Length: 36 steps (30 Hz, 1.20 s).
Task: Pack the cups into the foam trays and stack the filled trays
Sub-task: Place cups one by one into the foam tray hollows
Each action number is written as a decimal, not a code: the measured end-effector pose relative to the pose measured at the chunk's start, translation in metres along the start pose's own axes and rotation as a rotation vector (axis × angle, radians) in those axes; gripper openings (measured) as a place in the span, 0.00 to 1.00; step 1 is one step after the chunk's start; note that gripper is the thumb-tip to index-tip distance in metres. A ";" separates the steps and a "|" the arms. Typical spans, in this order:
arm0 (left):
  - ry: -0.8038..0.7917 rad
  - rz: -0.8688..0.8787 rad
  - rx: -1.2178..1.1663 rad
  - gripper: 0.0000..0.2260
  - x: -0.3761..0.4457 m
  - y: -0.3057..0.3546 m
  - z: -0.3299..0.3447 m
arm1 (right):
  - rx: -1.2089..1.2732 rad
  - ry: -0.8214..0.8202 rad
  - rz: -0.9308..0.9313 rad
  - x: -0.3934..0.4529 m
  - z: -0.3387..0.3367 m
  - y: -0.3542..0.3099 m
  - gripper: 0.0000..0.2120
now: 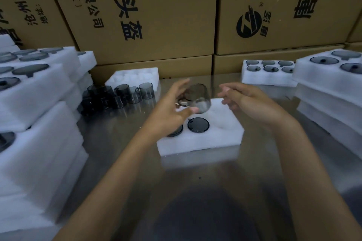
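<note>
Left hand (172, 107) grips a smoky glass cup (197, 100), thumb under, fingers behind, tilted above the foam tray (201, 139); right hand (248, 101) empty, fingers relaxed, just beside the cup; two cups (198, 125) already seated in the near row; advice: turn the cup to match those, line it over an empty pocket, steady with the right, press level; loose cups (121, 95) wait on the left by the filled stacks (39, 103).

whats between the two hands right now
In the head view, a smoky clear cup sits between them, tilted, above the foam tray. The left hand holds it by thumb and fingers; the right hand is open beside it, not touching.
</note>
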<state>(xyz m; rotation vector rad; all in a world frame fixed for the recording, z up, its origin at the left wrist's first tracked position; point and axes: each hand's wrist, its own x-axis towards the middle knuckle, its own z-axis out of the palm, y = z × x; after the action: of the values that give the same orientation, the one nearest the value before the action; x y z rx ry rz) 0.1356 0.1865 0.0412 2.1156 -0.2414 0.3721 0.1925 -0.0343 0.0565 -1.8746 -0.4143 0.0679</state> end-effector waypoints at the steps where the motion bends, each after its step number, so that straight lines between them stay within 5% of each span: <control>1: -0.048 0.006 0.019 0.31 0.003 0.007 0.012 | 0.006 -0.020 -0.018 -0.001 -0.002 -0.001 0.10; 8: -0.321 -0.047 0.071 0.30 0.018 0.003 0.045 | -0.184 -0.101 0.125 -0.005 -0.020 0.013 0.07; 13: -0.356 -0.029 0.065 0.31 0.020 0.004 0.058 | -0.286 -0.109 0.199 -0.003 -0.025 0.014 0.09; 22: -0.399 0.051 0.507 0.29 0.016 -0.002 0.075 | -0.394 -0.163 0.274 -0.002 -0.021 0.024 0.06; 28: -0.423 0.083 0.799 0.31 0.013 -0.009 0.079 | -0.286 -0.145 0.342 0.000 -0.021 0.035 0.16; 33: -0.492 0.004 0.771 0.29 0.007 -0.002 0.079 | -0.262 -0.148 0.318 -0.002 -0.020 0.038 0.16; 36: -0.409 -0.051 0.438 0.23 0.015 0.002 0.062 | -0.138 0.000 0.301 -0.002 -0.015 0.045 0.10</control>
<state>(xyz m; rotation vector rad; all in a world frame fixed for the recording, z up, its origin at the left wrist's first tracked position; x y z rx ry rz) 0.1597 0.1332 0.0165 2.6155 -0.3667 -0.0529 0.2060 -0.0610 0.0192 -2.0615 -0.1359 0.2465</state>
